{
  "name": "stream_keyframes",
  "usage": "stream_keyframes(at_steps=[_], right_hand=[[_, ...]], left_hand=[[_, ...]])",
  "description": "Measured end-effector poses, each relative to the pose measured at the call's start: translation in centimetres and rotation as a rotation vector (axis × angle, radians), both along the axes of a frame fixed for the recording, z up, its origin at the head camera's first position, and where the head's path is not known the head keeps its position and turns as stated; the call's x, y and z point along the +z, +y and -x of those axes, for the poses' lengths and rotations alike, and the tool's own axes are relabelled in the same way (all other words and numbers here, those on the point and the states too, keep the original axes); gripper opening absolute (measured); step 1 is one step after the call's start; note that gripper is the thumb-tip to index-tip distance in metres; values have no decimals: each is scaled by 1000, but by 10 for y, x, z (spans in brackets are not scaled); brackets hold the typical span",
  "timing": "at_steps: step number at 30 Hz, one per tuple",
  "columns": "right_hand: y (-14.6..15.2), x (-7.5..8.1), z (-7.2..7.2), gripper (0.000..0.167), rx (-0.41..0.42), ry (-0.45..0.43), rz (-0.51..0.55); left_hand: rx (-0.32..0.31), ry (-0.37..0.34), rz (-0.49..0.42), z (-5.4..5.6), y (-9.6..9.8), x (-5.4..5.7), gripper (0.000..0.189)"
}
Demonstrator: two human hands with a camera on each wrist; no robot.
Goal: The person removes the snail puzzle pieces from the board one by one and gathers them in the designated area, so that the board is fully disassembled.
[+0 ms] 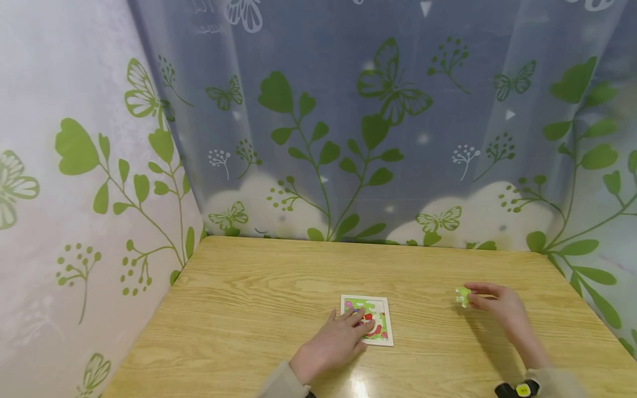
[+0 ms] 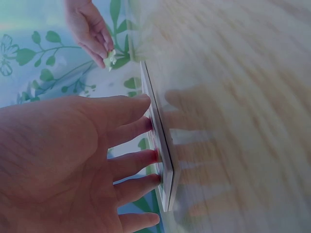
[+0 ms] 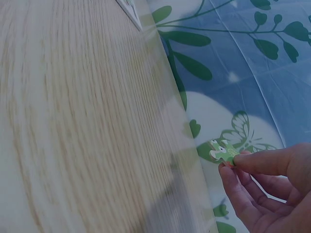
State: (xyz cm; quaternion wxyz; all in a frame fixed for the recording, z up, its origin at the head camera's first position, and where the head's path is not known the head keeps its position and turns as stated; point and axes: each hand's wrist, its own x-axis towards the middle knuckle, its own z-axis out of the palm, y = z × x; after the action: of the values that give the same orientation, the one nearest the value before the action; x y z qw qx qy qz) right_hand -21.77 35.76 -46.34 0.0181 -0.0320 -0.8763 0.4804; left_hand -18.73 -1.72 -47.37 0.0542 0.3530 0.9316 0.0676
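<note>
A small jigsaw puzzle (image 1: 380, 336) in a white frame lies flat on the wooden table, its picture green, red and white. A bare gap shows at its upper right corner. My left hand (image 1: 334, 338) rests on the puzzle with fingers spread, and its fingertips touch the surface in the left wrist view. Off to the right, my right hand (image 1: 502, 307) pinches a green puzzle piece (image 1: 462, 297) between thumb and fingers, above the table. In the right wrist view that piece (image 3: 223, 151) shows a curved, knobbed outline with white marks.
The wooden table (image 1: 239, 298) runs back to a patterned curtain (image 1: 318, 138) with green leaves and butterflies. Another leaf-printed curtain (image 1: 89, 210) hangs along the left side. A dark band with a yellow label (image 1: 522, 389) circles the right wrist.
</note>
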Motion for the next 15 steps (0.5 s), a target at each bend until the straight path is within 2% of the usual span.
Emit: stream_keyframes(at_steps=[6, 15], right_hand=[[13, 1, 1, 40, 7, -3, -22], [27, -5, 4, 39, 12, -22, -88]], left_hand=[[-9, 17, 14, 0, 0, 0, 51], [-4, 0, 17, 0, 0, 2, 52]])
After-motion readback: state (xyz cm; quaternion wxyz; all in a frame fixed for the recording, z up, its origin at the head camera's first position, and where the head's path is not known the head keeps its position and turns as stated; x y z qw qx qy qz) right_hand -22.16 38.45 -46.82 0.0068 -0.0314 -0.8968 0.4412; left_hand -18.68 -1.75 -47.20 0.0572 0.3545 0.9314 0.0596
